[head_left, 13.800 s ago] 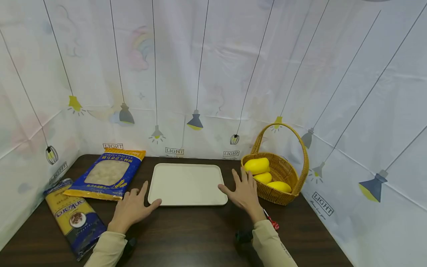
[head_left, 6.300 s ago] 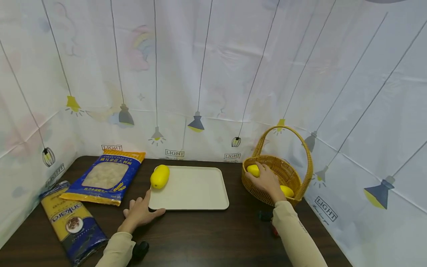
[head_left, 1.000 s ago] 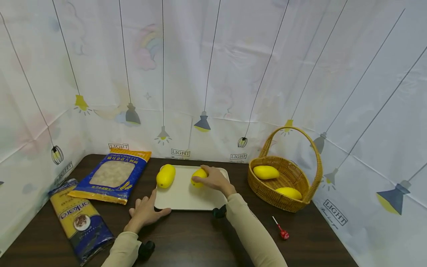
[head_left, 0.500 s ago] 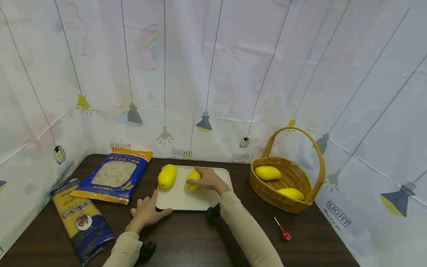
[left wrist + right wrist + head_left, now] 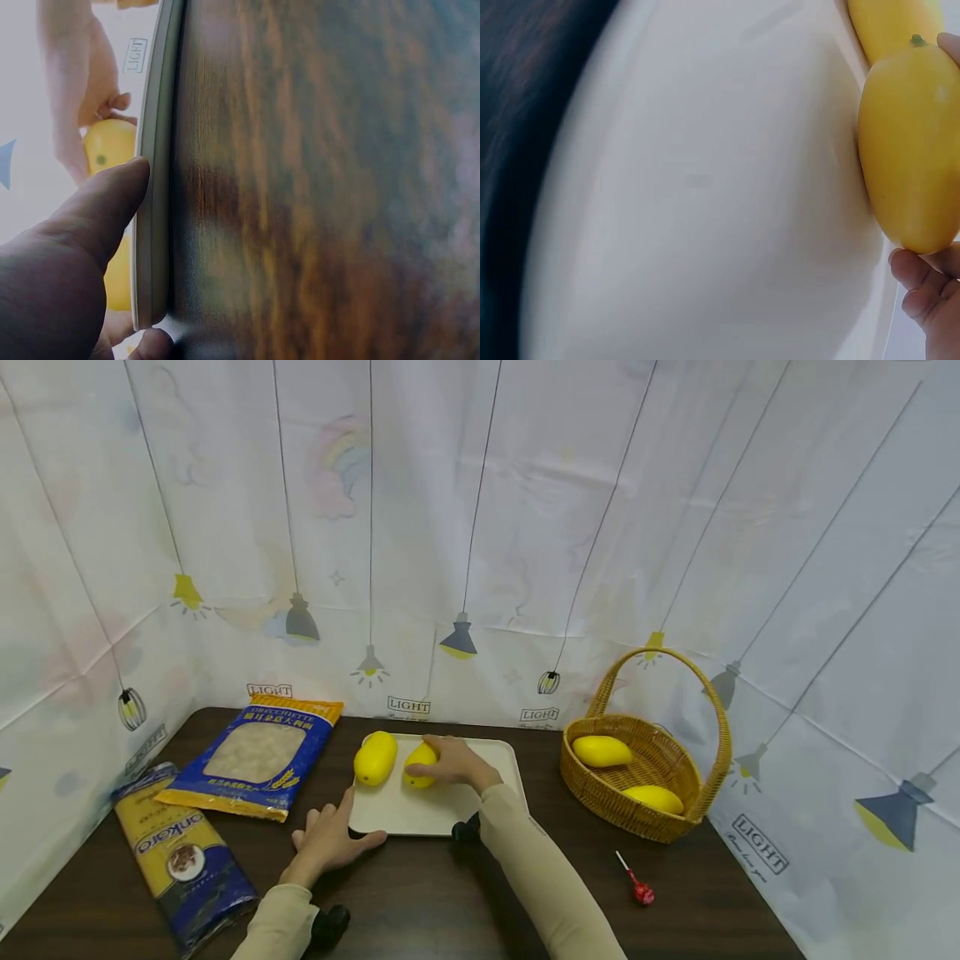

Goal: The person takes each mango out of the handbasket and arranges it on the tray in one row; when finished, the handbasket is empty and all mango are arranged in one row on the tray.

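Note:
My right hand (image 5: 452, 762) grips a yellow mango (image 5: 420, 767) low over the white tray (image 5: 480, 810), thumb on the near side and fingers on the far side. In the right wrist view this mango (image 5: 911, 150) shows a small green stem end, with fingertips at its lower end. Just left of it, a second mango (image 5: 377, 758) lies at the tray's left end. My left hand (image 5: 328, 839) rests at the tray's near left corner, fingers spread. In the left wrist view the straight thumb (image 5: 112, 202) touches the tray rim (image 5: 155, 195).
A wicker basket (image 5: 600, 800) with a tall handle stands at right, holding two mangoes (image 5: 602, 751). Before it lies a red lollipop (image 5: 642, 892). At left are a blue pasta bag (image 5: 255, 756) and a yellow-blue ankara packet (image 5: 183, 860). A printed curtain (image 5: 480, 527) closes the back.
Over the last second my right hand has carried its mango leftward over the tray, closer to the other mango. Earlier it took both from the basket. The left hand stays at the tray corner.

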{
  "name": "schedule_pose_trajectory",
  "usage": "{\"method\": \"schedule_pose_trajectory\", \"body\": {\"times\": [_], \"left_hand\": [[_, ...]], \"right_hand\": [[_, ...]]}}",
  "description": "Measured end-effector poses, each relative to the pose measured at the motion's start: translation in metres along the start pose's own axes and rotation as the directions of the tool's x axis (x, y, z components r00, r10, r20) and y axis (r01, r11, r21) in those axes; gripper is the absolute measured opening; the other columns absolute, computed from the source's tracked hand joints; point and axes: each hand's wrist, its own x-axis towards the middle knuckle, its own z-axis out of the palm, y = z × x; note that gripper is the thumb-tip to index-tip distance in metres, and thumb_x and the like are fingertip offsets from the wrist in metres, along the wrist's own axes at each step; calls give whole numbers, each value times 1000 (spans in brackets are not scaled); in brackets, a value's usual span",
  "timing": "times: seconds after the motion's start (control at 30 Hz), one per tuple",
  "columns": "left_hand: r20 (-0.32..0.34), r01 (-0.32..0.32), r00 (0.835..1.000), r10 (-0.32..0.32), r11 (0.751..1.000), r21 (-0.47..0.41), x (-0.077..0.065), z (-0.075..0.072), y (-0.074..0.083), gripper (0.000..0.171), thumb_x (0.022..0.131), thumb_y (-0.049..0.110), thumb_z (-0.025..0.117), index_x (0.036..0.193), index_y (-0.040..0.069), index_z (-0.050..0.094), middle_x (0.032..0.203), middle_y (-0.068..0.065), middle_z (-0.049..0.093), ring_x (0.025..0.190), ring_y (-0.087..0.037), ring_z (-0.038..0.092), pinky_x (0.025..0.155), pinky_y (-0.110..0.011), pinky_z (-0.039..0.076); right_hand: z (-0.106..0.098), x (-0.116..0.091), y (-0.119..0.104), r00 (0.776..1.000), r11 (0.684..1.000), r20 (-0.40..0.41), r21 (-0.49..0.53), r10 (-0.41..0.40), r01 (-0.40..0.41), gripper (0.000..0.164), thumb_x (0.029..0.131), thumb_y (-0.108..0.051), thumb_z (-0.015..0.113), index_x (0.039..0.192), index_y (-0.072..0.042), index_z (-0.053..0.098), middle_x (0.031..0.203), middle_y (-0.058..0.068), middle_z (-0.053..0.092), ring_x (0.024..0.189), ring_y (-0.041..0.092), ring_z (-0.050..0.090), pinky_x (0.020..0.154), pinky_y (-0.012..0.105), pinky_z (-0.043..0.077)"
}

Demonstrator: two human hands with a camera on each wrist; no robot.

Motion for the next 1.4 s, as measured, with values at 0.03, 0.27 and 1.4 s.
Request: {"method": "schedule_pose_trajectory", "body": {"times": [0.03,0.27,1.4], "left_hand": [[1,0,1000,0,1000,2,0,0,0,110,70,73,64,154,21,15,128,-20,47,109,-36,36,80,-50,28],[-9,-9,1000,9,1000,3,-2,-1,0,110,71,72,64,153,19,16,128,-21,48,108,-37,37,80,-51,28],[-12,-7,1000,7,1000,11,-1,1,-2,111,70,75,63,154,20,15,131,-21,47,110,-37,37,81,-52,28]], "right_hand": [[1,1,-1,1000,1000,3,-11,1,-1,90,74,-77,53,147,-26,36,139,4,52,126,26,44,103,44,40],[3,6,-9,1000,1000,11,-26,-12,12,90,75,-76,54,147,-26,35,138,5,52,123,24,47,102,45,41],[-24,-5,-5,993,996,-117,-85,-7,-3,79,82,-72,48,147,-28,36,151,8,39,138,33,39,110,54,33]]}}
